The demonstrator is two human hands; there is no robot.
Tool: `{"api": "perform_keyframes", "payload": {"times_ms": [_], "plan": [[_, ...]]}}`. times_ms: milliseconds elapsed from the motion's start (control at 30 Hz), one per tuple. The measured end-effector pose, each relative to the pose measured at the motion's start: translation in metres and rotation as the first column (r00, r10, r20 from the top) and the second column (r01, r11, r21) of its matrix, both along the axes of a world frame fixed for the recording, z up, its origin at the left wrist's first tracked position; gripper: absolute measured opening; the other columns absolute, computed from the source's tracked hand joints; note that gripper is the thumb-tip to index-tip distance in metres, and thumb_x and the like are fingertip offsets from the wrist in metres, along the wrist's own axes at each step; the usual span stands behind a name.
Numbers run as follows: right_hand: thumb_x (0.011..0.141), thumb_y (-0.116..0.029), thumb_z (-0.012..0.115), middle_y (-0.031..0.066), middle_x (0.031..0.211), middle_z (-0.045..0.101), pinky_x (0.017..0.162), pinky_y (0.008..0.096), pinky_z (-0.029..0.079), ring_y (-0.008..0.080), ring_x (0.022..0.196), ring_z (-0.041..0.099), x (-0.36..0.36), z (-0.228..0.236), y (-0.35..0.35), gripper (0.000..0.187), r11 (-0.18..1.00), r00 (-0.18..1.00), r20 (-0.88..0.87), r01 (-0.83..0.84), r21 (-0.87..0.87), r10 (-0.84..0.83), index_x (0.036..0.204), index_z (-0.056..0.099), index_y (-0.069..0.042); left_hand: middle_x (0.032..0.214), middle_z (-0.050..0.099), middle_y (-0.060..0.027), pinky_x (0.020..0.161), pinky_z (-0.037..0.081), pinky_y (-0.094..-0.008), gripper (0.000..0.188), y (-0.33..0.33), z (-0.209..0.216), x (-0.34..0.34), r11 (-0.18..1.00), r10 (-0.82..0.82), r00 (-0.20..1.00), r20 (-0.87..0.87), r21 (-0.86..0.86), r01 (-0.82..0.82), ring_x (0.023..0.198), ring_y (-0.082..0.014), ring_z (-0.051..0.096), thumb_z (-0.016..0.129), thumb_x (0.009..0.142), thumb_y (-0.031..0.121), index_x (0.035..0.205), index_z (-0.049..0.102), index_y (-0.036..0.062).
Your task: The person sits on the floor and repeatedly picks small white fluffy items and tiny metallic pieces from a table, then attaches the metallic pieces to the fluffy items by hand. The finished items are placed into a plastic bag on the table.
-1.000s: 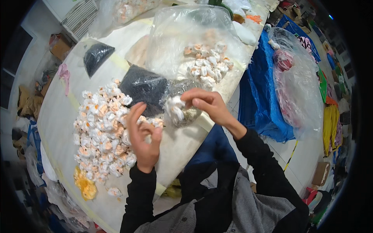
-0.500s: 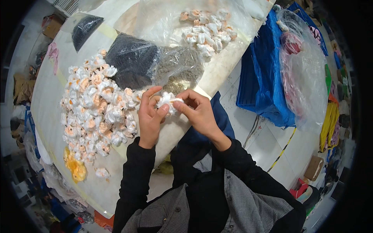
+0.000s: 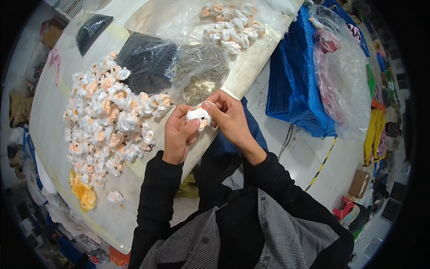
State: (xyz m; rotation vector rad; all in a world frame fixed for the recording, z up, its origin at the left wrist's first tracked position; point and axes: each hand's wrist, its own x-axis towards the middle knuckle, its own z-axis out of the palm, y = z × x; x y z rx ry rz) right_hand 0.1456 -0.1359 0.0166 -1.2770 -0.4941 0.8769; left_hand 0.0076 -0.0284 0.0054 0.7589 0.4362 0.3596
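So, a fluffy white piece [image 3: 197, 117] with a bit of peach and a tiny dark spot is being held in both hands, right above the bench's [image 3: 105, 224] right edge. By the left hand [image 3: 178, 134] it's being gripped between thumb and curled fingers, so that hand is being kept mostly closed. By the right hand [image 3: 227, 114] its upper right side is being pinched between thumb and forefinger, with the other fingers being kept loosely bent.

A big heap of white-and-peach pieces [image 3: 101, 116] is being spread over the bench toward its left edge. Closer to the bottom corner, a yellow flower [image 3: 83, 190] is being left near that left edge, with a lone white-and-peach piece [image 3: 115, 196] being left beside it.

Past the hands, a clear bag of greyish grains [image 3: 199, 67] is being kept near the right edge, right up against a bag of black stuff [image 3: 148, 58]. A smaller dark bag [image 3: 92, 31] is being kept farther toward the left edge. More white pieces [image 3: 233, 31] are being gathered at a large clear bag [image 3: 172, 22]; can't tell if they're being held inside it.
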Motion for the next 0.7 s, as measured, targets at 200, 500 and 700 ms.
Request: {"api": "perform_keyframes", "payload": {"times_ms": [200, 500, 700], "plan": [[0.102, -0.016, 0.071, -0.0038, 0.076, 0.063, 0.056, 0.0206, 0.037, 0.0005, 0.064, 0.049, 0.005, 0.0, 0.0, 0.017, 0.998, 0.982, 0.189, 0.007, -0.068, 0.006, 0.097, 0.064, -0.002, 0.102, 0.065, -0.0056, 0.048, 0.027, -0.019, 0.05, 0.001, 0.017, 0.002, 0.993, -0.008, 1.0, 0.027, 0.121, 0.005, 0.055, -0.0001, 0.038, 0.07, 0.096, 0.006, 0.14, 0.045, 0.0048], [0.093, -0.015, 0.078, 0.0069, 0.081, 0.064, 0.061, 0.0295, 0.046, 0.0156, 0.067, 0.058, -0.001, 0.003, -0.002, 0.018, 0.989, 0.671, 0.737, 0.145, -0.027, -0.078, 0.096, 0.068, -0.001, 0.107, 0.069, 0.0016, 0.052, 0.034, -0.0201, 0.028, -0.006, 0.006, -0.001, 0.774, 0.236, 0.961, -0.146, 0.626, -0.095, 0.064, 0.0007, 0.046, 0.072, 0.093, -0.002, 0.12, 0.068, 0.0029], [0.097, -0.013, 0.072, 0.0103, 0.08, 0.063, 0.061, 0.0307, 0.047, 0.021, 0.066, 0.06, -0.004, 0.001, -0.004, 0.014, 0.997, 0.612, 0.791, 0.064, -0.046, -0.003, 0.096, 0.068, 0.0, 0.093, 0.071, -0.0061, 0.057, 0.042, -0.026, 0.023, 0.001, 0.012, 0.004, 0.539, 0.21, 0.952, -0.221, 0.839, 0.076, 0.066, -0.0107, 0.055, 0.074, 0.092, 0.008, 0.114, 0.073, 0.0031]]}}
